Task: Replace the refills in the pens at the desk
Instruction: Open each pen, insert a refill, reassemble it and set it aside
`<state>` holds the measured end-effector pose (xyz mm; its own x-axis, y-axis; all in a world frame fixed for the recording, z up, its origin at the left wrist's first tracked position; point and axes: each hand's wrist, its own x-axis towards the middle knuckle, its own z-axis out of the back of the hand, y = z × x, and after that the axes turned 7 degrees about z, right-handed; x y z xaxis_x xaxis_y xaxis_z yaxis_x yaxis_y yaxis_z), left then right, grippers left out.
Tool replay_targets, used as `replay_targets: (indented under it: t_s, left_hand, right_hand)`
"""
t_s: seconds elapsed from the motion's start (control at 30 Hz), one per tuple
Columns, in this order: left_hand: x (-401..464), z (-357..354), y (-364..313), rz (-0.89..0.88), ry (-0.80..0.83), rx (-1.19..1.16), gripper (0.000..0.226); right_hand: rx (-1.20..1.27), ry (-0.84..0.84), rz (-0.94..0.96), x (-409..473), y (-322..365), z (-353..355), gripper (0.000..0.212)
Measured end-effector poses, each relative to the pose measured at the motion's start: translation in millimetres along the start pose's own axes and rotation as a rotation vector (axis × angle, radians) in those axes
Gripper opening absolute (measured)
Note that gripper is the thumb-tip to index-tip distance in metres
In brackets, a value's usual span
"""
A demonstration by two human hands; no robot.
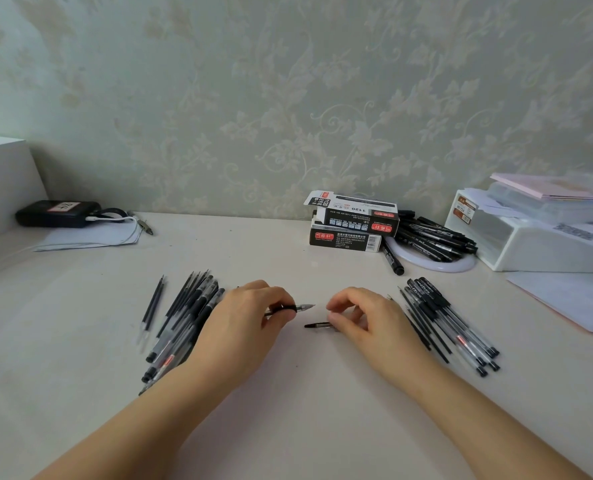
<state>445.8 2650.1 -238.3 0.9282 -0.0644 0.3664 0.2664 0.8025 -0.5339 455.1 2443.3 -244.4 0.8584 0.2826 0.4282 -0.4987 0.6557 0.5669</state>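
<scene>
My left hand (250, 315) grips a black pen (297, 308) whose metal tip points right across the desk's middle. My right hand (361, 315) has its fingers curled and pinches a short dark pen piece (317, 326) that lies near the desk surface, just below the pen tip. A pile of pens and loose refills (184, 313) lies left of my left hand. Another pile of clear pens with black caps (451, 323) lies right of my right hand.
Two stacked black refill boxes (352, 223) stand at the back centre, with a heap of black markers (433, 239) on a white ring beside them. A white storage box (537, 233) and papers fill the back right. A black device (57, 213) with a cable sits back left.
</scene>
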Motion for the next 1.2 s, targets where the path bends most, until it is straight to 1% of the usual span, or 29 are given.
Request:
replay_targets:
  t_s: [0.1, 0.17, 0.27, 0.4, 0.47, 0.6, 0.7, 0.77, 0.97, 1.2]
  left_hand:
    - [0, 0, 0, 0.003, 0.013, 0.009, 0.009]
    - [0, 1, -1, 0.003, 0.012, -0.002, 0.009]
    - [0, 1, -2, -0.001, 0.011, -0.02, 0.008]
    - [-1, 2, -3, -0.02, 0.017, -0.047, 0.007]
    - [-1, 2, -4, -0.04, 0.033, -0.056, 0.007]
    - [-1, 2, -7, -0.112, 0.05, -0.088, 0.007]
    - [-2, 1, -8, -0.124, 0.062, -0.095, 0.019]
    - [-2, 1, -7, -0.141, 0.067, -0.093, 0.024]
    - [1, 6, -8, -0.217, 0.065, -0.046, 0.016]
    - [-1, 7, -10, -0.248, 0.067, -0.042, 0.011]
  right_hand:
    - [-0.047, 0.087, 0.043, -2, -1, -2, 0.018]
    - [-0.06, 0.1, 0.053, -3, -1, -3, 0.017]
    - [-0.061, 0.076, 0.058, -3, 0, -3, 0.009]
    - [0.112, -0.054, -0.02, -2, 2, -2, 0.007]
    - [0.177, -0.076, -0.043, -1, 3, -1, 0.007]
    - [0.279, -0.007, -0.004, -2, 8, -2, 0.01]
    - [0.338, 0.0, -0.005, -2, 8, -2, 0.011]
    - [0.416, -0.005, -0.036, -1, 6, -2, 0.011]
    - [0.571, 0.034, -0.084, -1, 2, -1, 0.012]
    - [0.596, 0.03, -0.11, 0, 2, -5, 0.007]
